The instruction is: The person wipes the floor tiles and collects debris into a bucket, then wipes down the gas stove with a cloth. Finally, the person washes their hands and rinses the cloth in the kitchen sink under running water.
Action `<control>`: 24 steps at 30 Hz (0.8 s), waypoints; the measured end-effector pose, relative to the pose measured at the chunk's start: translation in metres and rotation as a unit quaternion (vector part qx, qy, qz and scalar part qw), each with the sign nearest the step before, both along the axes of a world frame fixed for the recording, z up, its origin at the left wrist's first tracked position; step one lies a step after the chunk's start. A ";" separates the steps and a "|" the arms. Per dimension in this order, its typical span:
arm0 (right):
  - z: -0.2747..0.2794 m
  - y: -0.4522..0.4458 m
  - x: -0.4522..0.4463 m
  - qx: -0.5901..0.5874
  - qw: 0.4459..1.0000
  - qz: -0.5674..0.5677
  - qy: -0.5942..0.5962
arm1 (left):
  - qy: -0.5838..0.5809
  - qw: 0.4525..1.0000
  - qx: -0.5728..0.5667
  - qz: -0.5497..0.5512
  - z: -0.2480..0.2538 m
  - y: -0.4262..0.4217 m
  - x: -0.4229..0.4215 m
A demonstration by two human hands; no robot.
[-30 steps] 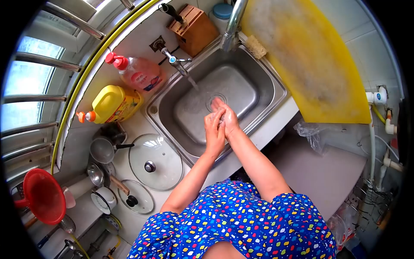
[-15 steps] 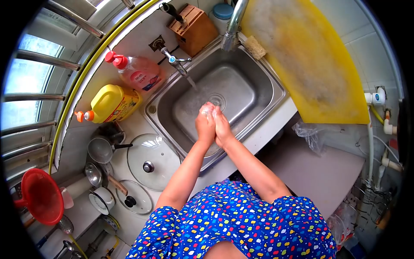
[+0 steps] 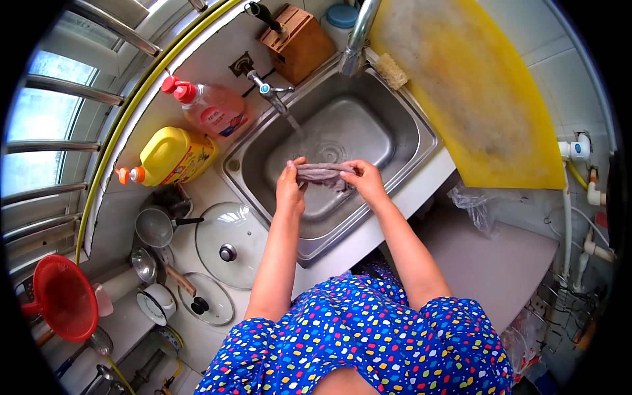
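Observation:
A greyish-pink wet cloth (image 3: 324, 174) is stretched between my two hands, over the near part of the steel sink (image 3: 263, 203). My left hand (image 3: 291, 187) pinches its left end between thumb and fingers. At the other end, my right hand (image 3: 364, 179) grips the cloth's edge, and the loose lower part sags below. Water runs from the tap (image 3: 268, 93) into the basin, a little beyond my left hand. The drain (image 3: 334, 151) lies just past the cloth.
Left of the sink stand a pink soap bottle (image 3: 214, 110) and a yellow detergent jug (image 3: 172, 158). Glass lids (image 3: 247, 237) and small pans (image 3: 154, 227) lie nearer. A knife block (image 3: 299, 46) is behind. At right leans a yellow board (image 3: 474, 92); a scrub sponge (image 3: 391, 71) sits beside it.
My hands were pressed together over the sink with the cloth not visible. Now they are apart, the right one farther right, and the cloth is spread between them. Water still runs.

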State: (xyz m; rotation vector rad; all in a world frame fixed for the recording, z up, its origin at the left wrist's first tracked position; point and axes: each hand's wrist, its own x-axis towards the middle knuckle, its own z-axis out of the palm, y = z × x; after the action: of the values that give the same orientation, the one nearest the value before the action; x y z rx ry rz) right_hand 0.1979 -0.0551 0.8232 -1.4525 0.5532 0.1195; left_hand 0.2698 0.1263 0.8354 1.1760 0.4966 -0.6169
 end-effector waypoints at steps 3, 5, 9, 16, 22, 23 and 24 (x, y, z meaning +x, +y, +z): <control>0.013 -0.002 0.003 0.150 0.987 -0.041 -0.030 | -0.014 0.999 -0.026 0.032 -0.006 0.005 -0.003; 0.012 -0.006 0.002 0.134 0.990 -0.017 -0.042 | -0.015 0.994 -0.057 0.089 -0.009 0.005 0.000; 0.012 -0.012 0.004 -0.020 0.999 -0.029 -0.032 | 0.014 0.965 -0.142 0.220 -0.009 0.009 0.015; 0.002 0.017 -0.003 0.089 0.993 -0.078 0.009 | -0.021 0.891 -0.405 0.203 0.002 0.002 0.011; -0.026 0.027 0.007 0.200 0.967 -0.142 0.072 | -0.091 0.992 0.058 0.062 -0.076 0.013 0.009; -0.026 0.026 0.011 0.161 0.969 -0.159 0.097 | -0.090 0.992 0.059 0.060 -0.078 0.012 0.006; -0.026 0.025 0.014 0.121 0.969 -0.176 0.123 | -0.076 0.953 0.292 0.025 -0.082 0.009 0.003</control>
State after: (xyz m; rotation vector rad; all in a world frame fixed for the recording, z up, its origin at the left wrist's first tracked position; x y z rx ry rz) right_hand 0.2116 -0.0298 0.7972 -1.0892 0.9587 0.0834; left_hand 0.2725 0.1352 0.7535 1.7515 0.5952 -0.3325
